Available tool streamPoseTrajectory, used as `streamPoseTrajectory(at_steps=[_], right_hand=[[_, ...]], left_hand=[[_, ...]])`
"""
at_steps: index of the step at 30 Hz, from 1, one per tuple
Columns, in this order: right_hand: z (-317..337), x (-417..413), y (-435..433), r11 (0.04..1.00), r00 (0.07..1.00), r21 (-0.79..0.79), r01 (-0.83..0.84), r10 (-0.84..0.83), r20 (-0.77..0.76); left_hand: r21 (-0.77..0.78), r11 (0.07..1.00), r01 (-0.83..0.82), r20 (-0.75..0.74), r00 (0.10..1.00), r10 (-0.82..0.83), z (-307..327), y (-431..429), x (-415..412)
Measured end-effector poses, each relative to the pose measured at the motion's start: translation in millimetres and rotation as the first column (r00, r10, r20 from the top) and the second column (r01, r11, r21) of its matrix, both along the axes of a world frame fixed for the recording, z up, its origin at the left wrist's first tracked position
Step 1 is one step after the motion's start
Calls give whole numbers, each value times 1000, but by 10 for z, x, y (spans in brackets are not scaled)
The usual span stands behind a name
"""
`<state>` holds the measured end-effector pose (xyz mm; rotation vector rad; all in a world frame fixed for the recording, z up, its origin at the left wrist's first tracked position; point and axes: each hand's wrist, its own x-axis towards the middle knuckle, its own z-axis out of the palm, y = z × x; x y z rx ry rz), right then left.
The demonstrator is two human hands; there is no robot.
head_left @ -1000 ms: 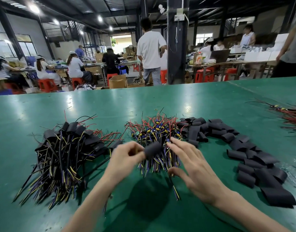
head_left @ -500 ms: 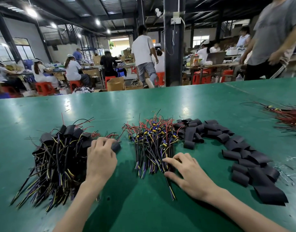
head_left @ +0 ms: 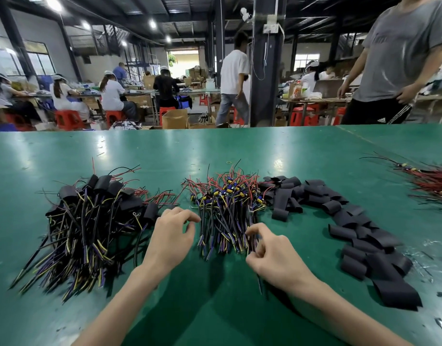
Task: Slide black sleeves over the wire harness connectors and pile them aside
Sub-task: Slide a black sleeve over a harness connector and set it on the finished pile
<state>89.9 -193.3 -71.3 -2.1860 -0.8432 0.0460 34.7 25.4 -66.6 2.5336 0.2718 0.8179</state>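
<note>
On the green table (head_left: 215, 151) lie three heaps. At the left is a pile of sleeved harnesses (head_left: 85, 221), their connectors covered by black sleeves. In the middle is a pile of bare wire harnesses (head_left: 227, 208) with blue and yellow connectors. A long heap of loose black sleeves (head_left: 352, 221) runs along the right. My left hand (head_left: 172, 236) hovers between the left and middle piles, fingers loosely curled, holding nothing. My right hand (head_left: 272, 253) pinches a wire harness at the near end of the middle pile; its wire trails out below the hand.
A separate bundle of red wires (head_left: 434, 188) lies at the far right of the table. A person in a grey shirt (head_left: 394, 58) stands at the table's far right edge. Other workers sit at benches beyond it.
My left hand carried a sleeved harness to the left pile, let it go and came back toward the middle. My right hand moved to the middle pile's near end and curled its fingers on a wire.
</note>
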Motion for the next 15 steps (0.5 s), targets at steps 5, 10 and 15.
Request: streamPoseTrajectory(at_steps=[5, 10, 15], right_hand=[[214, -131, -49, 819, 927, 568, -84, 273, -256], [269, -367, -20, 790, 793, 451, -415, 557, -247], [211, -385, 0, 791, 731, 229, -567, 611, -302]], left_hand=[[-424, 899, 108, 10, 993, -115, 29, -98, 15], [-970, 207, 128, 56, 945, -321, 139, -273, 2], [-995, 49, 91, 70, 941, -330, 126, -265, -9]])
